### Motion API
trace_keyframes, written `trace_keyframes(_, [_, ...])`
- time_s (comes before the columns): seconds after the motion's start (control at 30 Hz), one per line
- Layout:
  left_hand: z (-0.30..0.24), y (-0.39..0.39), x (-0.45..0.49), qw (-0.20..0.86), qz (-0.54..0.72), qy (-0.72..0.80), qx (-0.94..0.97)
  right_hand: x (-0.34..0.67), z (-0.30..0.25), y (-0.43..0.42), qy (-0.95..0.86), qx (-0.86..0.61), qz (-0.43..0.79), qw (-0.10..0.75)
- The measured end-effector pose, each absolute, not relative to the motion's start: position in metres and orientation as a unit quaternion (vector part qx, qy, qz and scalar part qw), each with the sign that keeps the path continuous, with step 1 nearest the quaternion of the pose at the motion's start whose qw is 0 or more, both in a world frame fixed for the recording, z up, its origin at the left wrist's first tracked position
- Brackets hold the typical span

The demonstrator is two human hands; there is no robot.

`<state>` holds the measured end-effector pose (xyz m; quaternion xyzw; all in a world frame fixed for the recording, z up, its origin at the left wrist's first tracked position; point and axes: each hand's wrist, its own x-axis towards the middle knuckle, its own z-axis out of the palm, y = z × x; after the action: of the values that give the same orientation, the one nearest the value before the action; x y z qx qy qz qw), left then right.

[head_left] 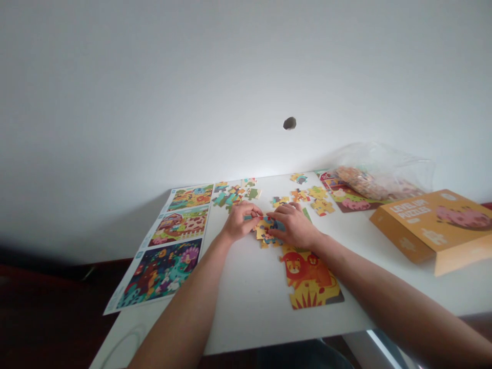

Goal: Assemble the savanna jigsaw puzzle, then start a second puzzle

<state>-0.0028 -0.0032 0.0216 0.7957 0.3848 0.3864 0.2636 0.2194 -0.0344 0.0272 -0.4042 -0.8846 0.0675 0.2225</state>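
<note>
While the orange cardboard puzzle box (430,228) is parked right of the yellow-and-red cardboard lion section (310,281), right hand (295,226) and left hand (241,221) are placed beyond it, fingers bent; the yellow-and-blue puzzle cluster (264,236) just past it is touched by both, pinch can't be told.

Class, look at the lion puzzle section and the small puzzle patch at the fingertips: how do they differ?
The lion puzzle section shows more area than the small puzzle patch. The lion section pictures red and orange lions on yellow; the patch mixes yellow with blue. The lion section lies nearer the person, while the patch lies farther off, touched by the left hand and right hand. Both have interlocking jigsaw edges.
</note>
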Motion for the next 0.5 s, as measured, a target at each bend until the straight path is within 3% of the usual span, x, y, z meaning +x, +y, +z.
trace_keyframes(0.5, [0.0227,-0.0053,-0.0020,0.347,0.383,0.407,0.753,0.2203,0.0293,-0.0392,-0.902,-0.373,0.075,0.205])
